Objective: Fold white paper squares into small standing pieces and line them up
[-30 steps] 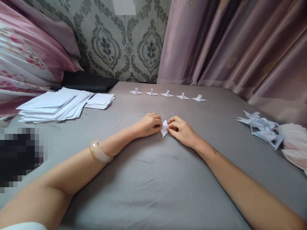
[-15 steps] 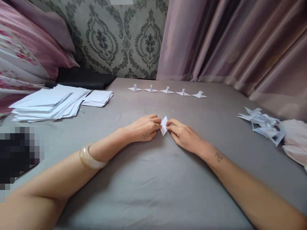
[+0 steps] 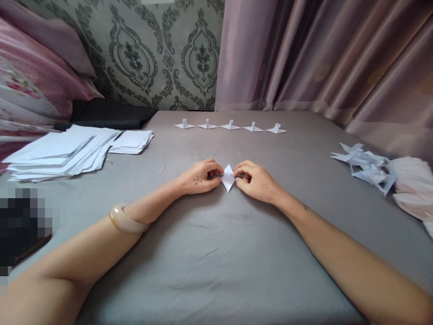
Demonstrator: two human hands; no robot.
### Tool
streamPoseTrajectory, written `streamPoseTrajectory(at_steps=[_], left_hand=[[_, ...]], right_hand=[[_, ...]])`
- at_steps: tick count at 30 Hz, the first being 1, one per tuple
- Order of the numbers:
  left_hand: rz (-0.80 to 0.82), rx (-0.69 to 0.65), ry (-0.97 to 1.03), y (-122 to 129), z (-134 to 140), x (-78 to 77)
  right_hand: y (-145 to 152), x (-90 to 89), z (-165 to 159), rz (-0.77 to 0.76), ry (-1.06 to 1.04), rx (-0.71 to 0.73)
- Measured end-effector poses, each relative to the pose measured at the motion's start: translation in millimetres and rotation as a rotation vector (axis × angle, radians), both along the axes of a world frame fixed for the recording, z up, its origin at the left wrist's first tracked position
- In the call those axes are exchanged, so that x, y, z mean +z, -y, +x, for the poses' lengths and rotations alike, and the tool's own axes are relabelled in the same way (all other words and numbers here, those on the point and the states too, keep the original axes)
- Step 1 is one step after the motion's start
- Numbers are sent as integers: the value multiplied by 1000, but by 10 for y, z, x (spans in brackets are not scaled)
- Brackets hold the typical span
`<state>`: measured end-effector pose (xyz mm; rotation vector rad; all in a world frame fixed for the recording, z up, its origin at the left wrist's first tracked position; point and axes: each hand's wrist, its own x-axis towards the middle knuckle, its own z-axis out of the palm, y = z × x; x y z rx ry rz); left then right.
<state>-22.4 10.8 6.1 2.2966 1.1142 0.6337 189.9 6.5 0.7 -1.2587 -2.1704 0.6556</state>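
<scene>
Between my two hands is a small piece of folded white paper (image 3: 228,179), a diamond shape with points at top and bottom. My left hand (image 3: 203,177) pinches its left corner between thumb and fingers. On the other side, the thumb and fingers of my right hand (image 3: 254,181) grip the right corner. The paper is just above or on the grey cloth; which of these, I cannot tell. A pale bangle (image 3: 126,221) circles my left forearm.
Several folded paper figures (image 3: 230,125) stand in a row at the back. Stacks of white sheets (image 3: 57,151) and smaller squares (image 3: 131,141) lie left. A heap of folded paper pieces (image 3: 367,164) lies right, beside pale fabric (image 3: 414,189). Curtains (image 3: 291,54) hang behind the grey cloth surface (image 3: 209,262).
The folded paper has turned from a slanted, narrow view to an upright diamond facing me. My hands have shifted to grip its left and right corners. My view has swung slightly right.
</scene>
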Motion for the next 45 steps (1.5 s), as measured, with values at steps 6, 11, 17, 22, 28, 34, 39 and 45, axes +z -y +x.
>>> streamPoseTrajectory(at_steps=[6, 11, 17, 22, 28, 34, 39, 45], left_hand=[[17, 46, 10, -38, 18, -67], [11, 147, -13, -65, 68, -84], [21, 173, -68, -80, 112, -90], [44, 200, 16, -42, 145, -111], [-151, 203, 224, -95, 221, -144], [-250, 191, 211, -136, 228, -70], [-110, 216, 171, -67, 249, -47], [-166, 253, 298, -19, 277, -80]], right_hand=[[-37, -34, -10, 14, -8, 8], [-91, -75, -32, 26, 14, -52], [-120, -97, -39, -2, 46, -77], [-110, -125, -48, 36, 53, -83], [-97, -146, -65, 62, 54, -106], [-67, -27, -3, -90, 8, -107], [-49, 46, 37, -238, -31, -133], [-55, -63, -34, -52, 21, -122]])
